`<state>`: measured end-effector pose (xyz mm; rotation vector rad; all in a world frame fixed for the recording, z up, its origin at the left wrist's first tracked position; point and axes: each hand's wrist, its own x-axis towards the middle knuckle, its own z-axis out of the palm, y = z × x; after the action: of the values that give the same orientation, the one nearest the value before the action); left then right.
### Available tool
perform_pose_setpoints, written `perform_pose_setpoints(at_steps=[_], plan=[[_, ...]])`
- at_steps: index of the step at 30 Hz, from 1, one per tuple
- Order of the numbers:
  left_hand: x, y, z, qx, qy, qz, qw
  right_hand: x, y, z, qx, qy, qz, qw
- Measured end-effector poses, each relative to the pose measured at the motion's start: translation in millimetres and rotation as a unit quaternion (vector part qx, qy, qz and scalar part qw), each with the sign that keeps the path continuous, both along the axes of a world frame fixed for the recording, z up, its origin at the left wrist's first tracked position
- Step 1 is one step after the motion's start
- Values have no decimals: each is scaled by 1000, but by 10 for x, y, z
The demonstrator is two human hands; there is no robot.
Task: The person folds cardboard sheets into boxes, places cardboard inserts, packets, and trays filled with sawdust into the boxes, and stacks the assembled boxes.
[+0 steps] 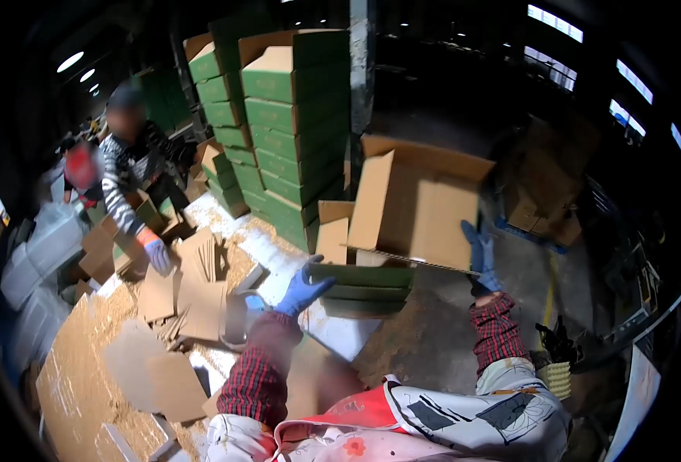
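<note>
An open cardboard box (433, 204), brown inside, is tilted in front of me on the right. My right hand (483, 258), in a blue glove, is closed on its right-hand edge. Below and left of it sits a short stack of green boxes (363, 291), partly covered by the raised one. My left hand (302, 291), also blue-gloved, has its fingers apart beside the left end of that stack; whether it touches the green side I cannot tell. Flat cardboard pieces (202, 304) lie on the table left of my left hand.
Tall stacks of green boxes (294, 131) rise at the table's far end near a post (361, 69). A co-worker's gloved hand (157, 254) reaches toward the cardboard pieces from the left. More cardboard boxes (544, 192) stand on the floor at right. Clear plastic bags (44, 246) are far left.
</note>
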<state>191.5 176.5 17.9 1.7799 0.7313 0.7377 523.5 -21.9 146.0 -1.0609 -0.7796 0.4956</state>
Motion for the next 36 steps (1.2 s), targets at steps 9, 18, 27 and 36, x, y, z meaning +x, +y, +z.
perform_pose_setpoints(at_steps=[9, 18, 27, 36], plan=[[-110, -534, -209, 38, -62, 138, 988, -222, 1161, -994, -167, -3, 127, 978], [-2436, -2788, -1099, -11, 448, 461, 766, -955, -443, -2704, -297, -51, 116, 947], [-2670, -3142, -861, -88, 376, 531, 754, -2609, 307, -3562, -445, -130, 414, 783], [-3309, -3029, -1113, -69, 401, 496, 767, -2730, 498, -2649, -448, -432, 573, 533]])
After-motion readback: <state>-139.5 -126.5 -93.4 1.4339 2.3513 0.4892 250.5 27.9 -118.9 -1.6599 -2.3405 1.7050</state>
